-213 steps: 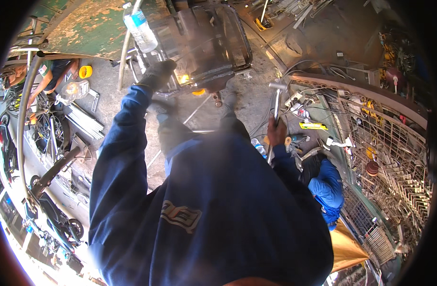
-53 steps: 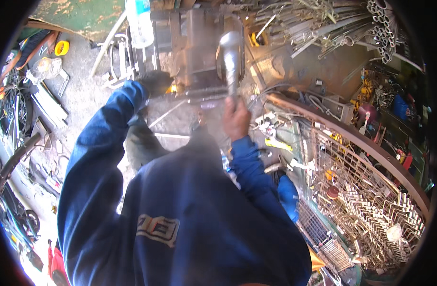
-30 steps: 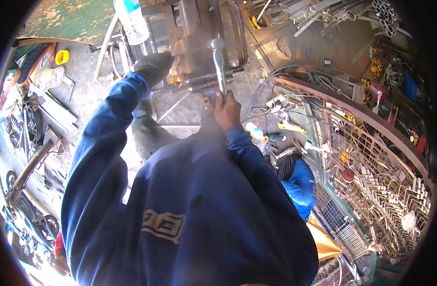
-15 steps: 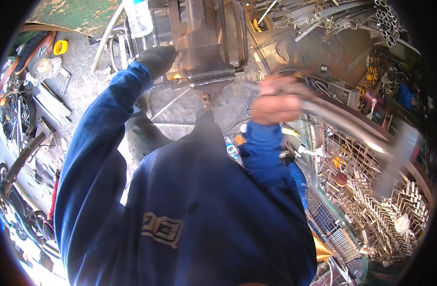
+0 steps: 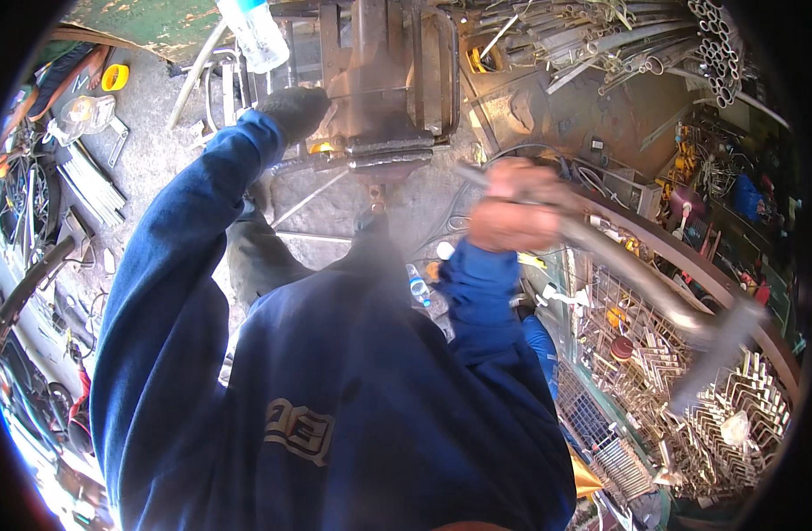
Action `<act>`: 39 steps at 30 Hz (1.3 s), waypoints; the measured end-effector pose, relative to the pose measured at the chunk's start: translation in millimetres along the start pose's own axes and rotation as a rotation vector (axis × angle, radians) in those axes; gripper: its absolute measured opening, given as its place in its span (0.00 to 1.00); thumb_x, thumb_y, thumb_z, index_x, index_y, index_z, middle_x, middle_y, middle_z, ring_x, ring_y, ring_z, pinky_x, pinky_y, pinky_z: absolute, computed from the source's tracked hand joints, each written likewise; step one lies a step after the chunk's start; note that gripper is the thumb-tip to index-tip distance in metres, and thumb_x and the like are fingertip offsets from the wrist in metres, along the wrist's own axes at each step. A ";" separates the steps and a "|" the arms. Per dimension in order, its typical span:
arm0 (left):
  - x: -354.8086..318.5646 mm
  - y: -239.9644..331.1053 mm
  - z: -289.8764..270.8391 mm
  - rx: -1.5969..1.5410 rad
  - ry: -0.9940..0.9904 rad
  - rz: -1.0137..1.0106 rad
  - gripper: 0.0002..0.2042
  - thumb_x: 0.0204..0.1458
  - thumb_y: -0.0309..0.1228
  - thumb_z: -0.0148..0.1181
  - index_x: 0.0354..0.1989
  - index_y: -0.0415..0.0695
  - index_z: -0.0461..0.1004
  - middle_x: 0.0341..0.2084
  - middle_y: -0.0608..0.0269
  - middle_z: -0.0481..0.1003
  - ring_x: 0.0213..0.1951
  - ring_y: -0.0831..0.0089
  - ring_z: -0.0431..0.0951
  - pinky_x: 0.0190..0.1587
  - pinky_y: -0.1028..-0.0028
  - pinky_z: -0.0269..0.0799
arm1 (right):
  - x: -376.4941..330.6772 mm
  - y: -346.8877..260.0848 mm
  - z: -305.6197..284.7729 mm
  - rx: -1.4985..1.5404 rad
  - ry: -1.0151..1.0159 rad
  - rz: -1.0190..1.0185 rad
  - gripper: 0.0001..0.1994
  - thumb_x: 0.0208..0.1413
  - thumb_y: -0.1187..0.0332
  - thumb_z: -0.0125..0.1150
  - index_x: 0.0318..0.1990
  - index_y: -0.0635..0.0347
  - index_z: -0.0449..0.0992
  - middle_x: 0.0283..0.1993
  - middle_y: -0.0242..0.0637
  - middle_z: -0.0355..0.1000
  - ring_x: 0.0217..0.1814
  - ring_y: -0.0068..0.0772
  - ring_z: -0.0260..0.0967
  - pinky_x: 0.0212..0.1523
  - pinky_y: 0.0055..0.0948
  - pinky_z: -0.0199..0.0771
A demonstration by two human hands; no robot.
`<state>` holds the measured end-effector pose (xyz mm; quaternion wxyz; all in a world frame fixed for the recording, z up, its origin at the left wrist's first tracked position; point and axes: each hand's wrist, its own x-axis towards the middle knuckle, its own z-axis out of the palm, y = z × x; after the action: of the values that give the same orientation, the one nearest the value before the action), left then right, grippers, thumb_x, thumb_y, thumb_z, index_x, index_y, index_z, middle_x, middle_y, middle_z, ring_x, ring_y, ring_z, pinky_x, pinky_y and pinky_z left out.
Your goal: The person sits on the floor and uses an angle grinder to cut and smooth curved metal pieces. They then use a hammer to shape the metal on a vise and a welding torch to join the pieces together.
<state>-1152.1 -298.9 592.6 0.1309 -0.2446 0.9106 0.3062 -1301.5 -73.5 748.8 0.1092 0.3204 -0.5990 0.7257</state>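
Note:
My right hand (image 5: 516, 205), bare and somewhat blurred, is closed round the handle of a long metal-shafted hammer (image 5: 640, 274). The hammer's head points off to the right, over the wire baskets. At upper left, my left hand (image 5: 295, 113) wears a dark glove. Its fingers are curled in against the near-left side of a rusty metal frame (image 5: 388, 106), and what they grip is hidden. A thick, bright-edged plate runs across the frame's near end, with a rusty lug below it.
A clear plastic bottle (image 5: 253, 40) stands beyond my left hand; another bottle (image 5: 418, 285) lies near my feet. Steel tubes (image 5: 600, 44) are heaped at the far right. Wire baskets (image 5: 600, 389) and bent metal rods (image 5: 724, 416) fill the near right. Cables (image 5: 454, 212) trail across the floor.
The hammer's head has swung slightly lower and to the left, while my right hand stays at nearly the same height. My left hand remains at the frame.

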 end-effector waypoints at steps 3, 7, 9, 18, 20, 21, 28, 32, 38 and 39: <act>-3.9 3.9 -7.2 -0.003 0.002 -0.003 0.15 0.58 0.39 0.50 0.36 0.39 0.78 0.34 0.44 0.78 0.38 0.48 0.79 0.42 0.57 0.73 | -77.7 24.2 -2.0 -0.762 -0.591 0.244 0.18 0.63 0.55 0.49 0.31 0.63 0.69 0.21 0.48 0.68 0.22 0.49 0.69 0.26 0.44 0.70; -6.4 8.7 -18.6 0.068 0.003 0.016 0.16 0.60 0.40 0.48 0.37 0.40 0.78 0.37 0.45 0.78 0.42 0.49 0.79 0.45 0.57 0.72 | -70.8 42.5 -14.8 -0.827 -0.522 0.430 0.17 0.62 0.57 0.51 0.36 0.66 0.71 0.27 0.59 0.72 0.31 0.65 0.72 0.29 0.49 0.70; -5.6 10.2 -19.7 0.072 -0.127 0.051 0.16 0.59 0.40 0.48 0.38 0.41 0.78 0.36 0.46 0.78 0.42 0.51 0.79 0.45 0.58 0.73 | -32.9 23.5 -19.2 -0.678 -0.432 0.419 0.18 0.63 0.55 0.51 0.36 0.64 0.72 0.18 0.39 0.67 0.19 0.36 0.68 0.21 0.35 0.65; -8.9 12.2 -9.4 0.071 -0.001 -0.008 0.15 0.59 0.38 0.48 0.39 0.42 0.78 0.36 0.46 0.79 0.42 0.50 0.79 0.46 0.56 0.72 | -71.1 19.7 -11.9 -0.681 -0.536 0.032 0.17 0.62 0.55 0.52 0.35 0.64 0.67 0.24 0.51 0.70 0.20 0.53 0.68 0.30 0.43 0.76; -8.8 12.7 -9.5 0.028 0.002 0.007 0.14 0.58 0.38 0.49 0.38 0.41 0.78 0.35 0.46 0.79 0.40 0.50 0.80 0.45 0.56 0.73 | -102.2 37.0 -18.3 -0.925 -0.785 0.656 0.15 0.60 0.58 0.54 0.36 0.65 0.69 0.27 0.59 0.72 0.28 0.67 0.70 0.37 0.50 0.75; -8.0 10.5 -11.8 0.025 0.010 0.010 0.14 0.58 0.38 0.49 0.37 0.41 0.78 0.34 0.46 0.79 0.40 0.50 0.80 0.45 0.56 0.73 | -106.1 40.9 -21.8 -0.852 -0.687 0.522 0.15 0.60 0.58 0.54 0.35 0.65 0.70 0.27 0.59 0.72 0.29 0.66 0.70 0.36 0.51 0.74; -6.2 2.3 2.0 0.045 0.097 0.098 0.12 0.60 0.37 0.47 0.35 0.41 0.72 0.26 0.45 0.76 0.32 0.46 0.79 0.34 0.52 0.73 | 23.0 -27.7 -7.3 -0.351 -0.338 0.288 0.17 0.65 0.57 0.48 0.28 0.60 0.65 0.19 0.29 0.61 0.17 0.22 0.58 0.18 0.24 0.59; -4.2 0.6 5.9 -0.011 0.071 0.030 0.13 0.60 0.38 0.47 0.36 0.41 0.72 0.28 0.44 0.77 0.34 0.45 0.79 0.37 0.53 0.73 | 22.3 -19.2 6.5 0.044 -0.116 -0.064 0.23 0.67 0.53 0.43 0.31 0.67 0.64 0.19 0.38 0.64 0.15 0.25 0.58 0.19 0.26 0.69; -4.2 11.5 -6.2 -0.018 -0.013 -0.072 0.14 0.56 0.35 0.49 0.38 0.40 0.79 0.40 0.48 0.78 0.45 0.52 0.79 0.48 0.59 0.72 | -90.1 35.9 -17.8 -0.779 -0.712 0.474 0.15 0.62 0.59 0.53 0.34 0.65 0.68 0.24 0.55 0.72 0.27 0.61 0.73 0.26 0.49 0.71; -4.4 10.6 -9.4 0.096 0.014 0.042 0.14 0.56 0.34 0.49 0.38 0.39 0.79 0.39 0.48 0.79 0.43 0.52 0.79 0.47 0.59 0.73 | -77.9 33.4 -19.5 -0.706 -0.590 0.456 0.15 0.62 0.59 0.53 0.34 0.65 0.68 0.24 0.56 0.72 0.30 0.63 0.73 0.27 0.50 0.70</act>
<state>-1154.8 -295.8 606.8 0.1297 -0.2208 0.9302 0.2630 -1266.1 -46.3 674.2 -0.1241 0.3163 -0.8676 0.3631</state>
